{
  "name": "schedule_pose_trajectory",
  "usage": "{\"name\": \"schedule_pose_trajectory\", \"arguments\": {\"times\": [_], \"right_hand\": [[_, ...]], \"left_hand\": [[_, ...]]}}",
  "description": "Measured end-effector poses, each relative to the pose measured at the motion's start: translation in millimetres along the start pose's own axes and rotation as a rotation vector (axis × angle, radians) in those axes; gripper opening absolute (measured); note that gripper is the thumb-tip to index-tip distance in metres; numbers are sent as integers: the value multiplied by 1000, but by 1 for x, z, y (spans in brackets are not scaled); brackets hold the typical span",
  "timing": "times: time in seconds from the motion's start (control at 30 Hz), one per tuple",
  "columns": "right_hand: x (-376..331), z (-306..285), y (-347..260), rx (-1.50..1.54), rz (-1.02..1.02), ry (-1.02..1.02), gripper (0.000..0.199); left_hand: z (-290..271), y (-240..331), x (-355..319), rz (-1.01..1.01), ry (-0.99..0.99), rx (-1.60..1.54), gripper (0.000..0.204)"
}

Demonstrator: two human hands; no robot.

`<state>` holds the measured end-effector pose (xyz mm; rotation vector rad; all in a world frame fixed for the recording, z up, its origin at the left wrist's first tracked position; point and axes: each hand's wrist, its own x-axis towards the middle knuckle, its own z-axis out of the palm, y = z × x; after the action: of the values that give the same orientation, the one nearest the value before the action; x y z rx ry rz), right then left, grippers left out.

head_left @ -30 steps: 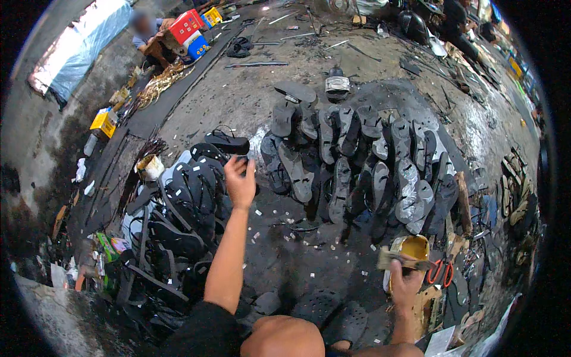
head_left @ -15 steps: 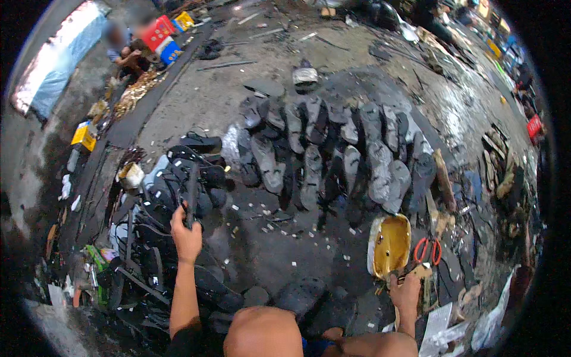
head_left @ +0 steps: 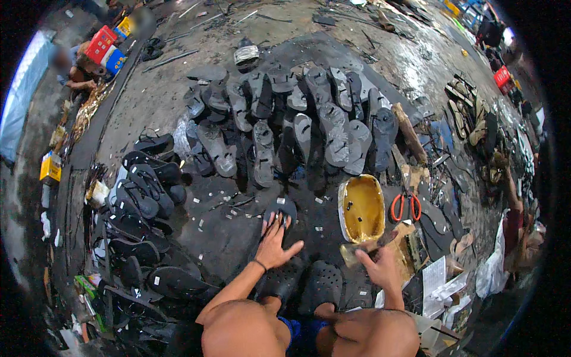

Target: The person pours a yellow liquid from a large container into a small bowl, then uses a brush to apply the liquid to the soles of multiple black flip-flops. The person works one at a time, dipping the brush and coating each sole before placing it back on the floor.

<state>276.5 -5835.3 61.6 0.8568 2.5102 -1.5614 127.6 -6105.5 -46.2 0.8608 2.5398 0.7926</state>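
Note:
My left hand (head_left: 277,243) rests on a dark flip-flop (head_left: 286,208) on the ground in front of my feet. Its fingers are stretched over the flip-flop and its thumb sticks out to the right. My right hand (head_left: 381,266) is closed around a short brush-like tool (head_left: 352,254) with a pale yellowish end; its exact kind is partly hidden. Just beyond that hand stands an oblong tray (head_left: 364,208) coated with yellow-brown stuff, small dark bits in it. Red-handled scissors (head_left: 406,207) lie right of the tray.
Several rows of grey flip-flop soles (head_left: 264,152) lie ahead. Black flip-flops (head_left: 143,190) are piled at left. Cardboard (head_left: 407,250) and papers (head_left: 435,285) lie at right. My feet wear black clogs (head_left: 321,284). Another person (head_left: 74,68) sits at far left, near stacked crates (head_left: 102,44).
My left hand has come from the left pile to the middle and now lies on a flip-flop. My right hand has lifted slightly beside the tray. The whole view has shifted.

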Motion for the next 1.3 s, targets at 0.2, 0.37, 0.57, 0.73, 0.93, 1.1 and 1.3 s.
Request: {"name": "schedule_pose_trajectory", "arguments": {"times": [0.2, 0.37, 0.57, 0.73, 0.93, 1.1, 1.3], "right_hand": [[59, 38, -66, 343, -149, 19, 26], [74, 67, -89, 475, -222, -43, 25], [92, 73, -102, 244, -538, 171, 23], [94, 65, -101, 88, -507, 154, 22], [100, 69, -127, 156, -550, 283, 17], [73, 76, -115, 225, -685, 234, 15], [55, 96, -107, 869, -53, -107, 22]], "left_hand": [[15, -28, 58, -149, 142, -40, 86], [-16, -37, 77, -227, 119, -59, 78], [-36, 21, 47, -416, -79, -1967, 49], [-49, 40, 39, -540, 44, -1956, 45], [-45, 46, 29, -509, 149, -1705, 40], [-44, 45, 29, -314, 281, -1602, 42], [-81, 49, 41, -60, 274, -1558, 43]]}}
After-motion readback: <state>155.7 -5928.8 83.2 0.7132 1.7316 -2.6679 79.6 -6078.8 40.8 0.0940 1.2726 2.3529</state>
